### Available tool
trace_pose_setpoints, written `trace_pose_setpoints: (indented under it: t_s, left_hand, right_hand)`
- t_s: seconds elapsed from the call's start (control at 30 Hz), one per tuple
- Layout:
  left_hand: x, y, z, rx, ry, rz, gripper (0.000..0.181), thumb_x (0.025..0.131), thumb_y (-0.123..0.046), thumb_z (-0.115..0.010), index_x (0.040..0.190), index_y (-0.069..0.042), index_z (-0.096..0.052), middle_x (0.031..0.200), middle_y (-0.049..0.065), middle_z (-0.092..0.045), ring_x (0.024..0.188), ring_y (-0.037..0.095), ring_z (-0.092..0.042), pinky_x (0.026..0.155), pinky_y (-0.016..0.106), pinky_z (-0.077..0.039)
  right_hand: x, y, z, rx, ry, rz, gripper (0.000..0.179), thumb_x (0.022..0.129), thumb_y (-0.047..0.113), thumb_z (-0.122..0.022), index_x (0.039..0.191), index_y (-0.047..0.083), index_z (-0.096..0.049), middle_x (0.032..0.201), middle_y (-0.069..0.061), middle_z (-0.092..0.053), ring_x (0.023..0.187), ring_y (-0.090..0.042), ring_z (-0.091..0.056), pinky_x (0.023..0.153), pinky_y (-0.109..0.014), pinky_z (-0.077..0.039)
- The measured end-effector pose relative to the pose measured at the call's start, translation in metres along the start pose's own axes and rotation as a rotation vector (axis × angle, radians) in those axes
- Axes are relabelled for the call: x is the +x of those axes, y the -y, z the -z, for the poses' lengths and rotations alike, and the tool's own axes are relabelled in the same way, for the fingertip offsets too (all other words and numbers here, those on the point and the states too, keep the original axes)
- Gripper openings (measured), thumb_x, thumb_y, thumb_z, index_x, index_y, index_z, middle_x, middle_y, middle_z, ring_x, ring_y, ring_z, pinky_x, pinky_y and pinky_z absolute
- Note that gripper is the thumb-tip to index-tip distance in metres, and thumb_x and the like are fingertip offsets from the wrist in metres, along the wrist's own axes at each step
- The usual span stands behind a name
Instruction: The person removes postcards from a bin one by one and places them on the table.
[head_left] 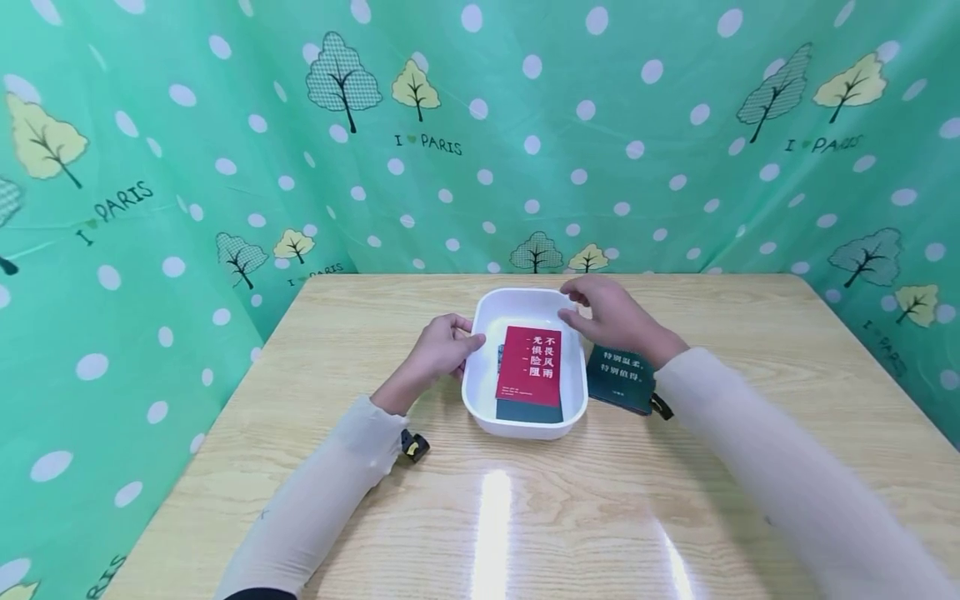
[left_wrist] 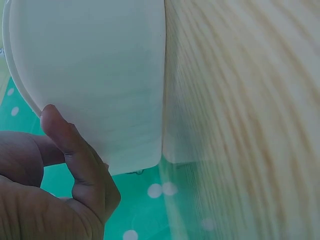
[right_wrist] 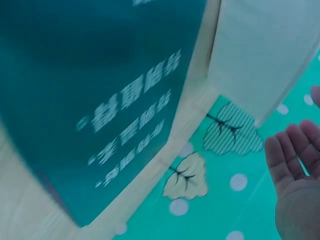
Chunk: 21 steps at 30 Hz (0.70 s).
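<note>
A white plastic tub stands on the table and holds a red booklet with white lettering, lying over a dark green booklet. My left hand pinches the tub's left rim, thumb at the rim and fingers along the outer wall. Over the tub's far right corner, my right hand holds nothing, its fingers loosely bent. In the right wrist view those fingers are apart from the tub's wall. Another dark green booklet lies right of the tub, partly hidden by my right forearm.
The tub and booklets are on a wood-grain table. A green dotted cloth with printed trees hangs behind and along the sides. Small black wrist devices show under the left sleeve and the right sleeve.
</note>
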<state>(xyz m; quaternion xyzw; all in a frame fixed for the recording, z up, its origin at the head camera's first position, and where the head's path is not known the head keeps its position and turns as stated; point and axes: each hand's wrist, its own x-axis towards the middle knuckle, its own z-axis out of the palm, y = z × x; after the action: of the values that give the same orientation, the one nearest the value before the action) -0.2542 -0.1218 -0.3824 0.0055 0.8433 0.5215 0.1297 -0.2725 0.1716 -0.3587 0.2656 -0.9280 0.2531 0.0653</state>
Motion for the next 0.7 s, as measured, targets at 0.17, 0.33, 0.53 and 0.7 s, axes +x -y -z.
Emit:
trace_pose_setpoints:
  t_s: [0.17, 0.33, 0.53, 0.7]
  left_hand:
    - [-0.001, 0.001, 0.001, -0.002, 0.001, -0.007, 0.030, 0.101, -0.020, -0.068, 0.121, -0.002, -0.055, 0.096, 0.023, -0.065, 0.053, 0.017, -0.058, 0.050, 0.035, -0.059]
    - [-0.001, 0.002, 0.001, -0.006, 0.004, -0.014, 0.031, 0.100, -0.020, -0.068, 0.121, -0.002, -0.055, 0.096, 0.023, -0.066, 0.053, 0.017, -0.058, 0.049, 0.034, -0.058]
    - [-0.002, 0.001, 0.001, -0.016, 0.006, -0.012, 0.030, 0.101, -0.019, -0.068, 0.121, -0.001, -0.055, 0.095, 0.022, -0.067, 0.055, 0.018, -0.060, 0.049, 0.034, -0.058]
    - [-0.002, 0.000, 0.002, -0.021, 0.011, -0.011, 0.031, 0.101, -0.019, -0.068, 0.122, -0.001, -0.055, 0.094, 0.021, -0.067, 0.055, 0.018, -0.060, 0.049, 0.032, -0.058]
  right_hand:
    - [0.012, 0.010, -0.009, -0.025, 0.117, 0.002, 0.052, 0.094, 0.026, -0.077, 0.136, 0.001, -0.059, 0.128, -0.018, -0.065, 0.116, -0.035, -0.062, 0.098, -0.048, -0.057]
    - [0.021, 0.016, -0.019, -0.059, 0.210, -0.004, 0.061, 0.092, 0.032, -0.079, 0.140, 0.000, -0.057, 0.131, -0.019, -0.065, 0.118, -0.034, -0.063, 0.097, -0.047, -0.058]
    - [0.032, 0.017, -0.030, -0.105, 0.301, -0.009, 0.068, 0.089, 0.039, -0.081, 0.142, 0.002, -0.057, 0.134, -0.017, -0.064, 0.118, -0.032, -0.064, 0.096, -0.046, -0.059]
    - [0.037, 0.018, -0.034, -0.144, 0.377, -0.076, 0.077, 0.085, 0.046, -0.083, 0.144, 0.005, -0.056, 0.137, -0.014, -0.062, 0.120, -0.030, -0.062, 0.098, -0.047, -0.058]
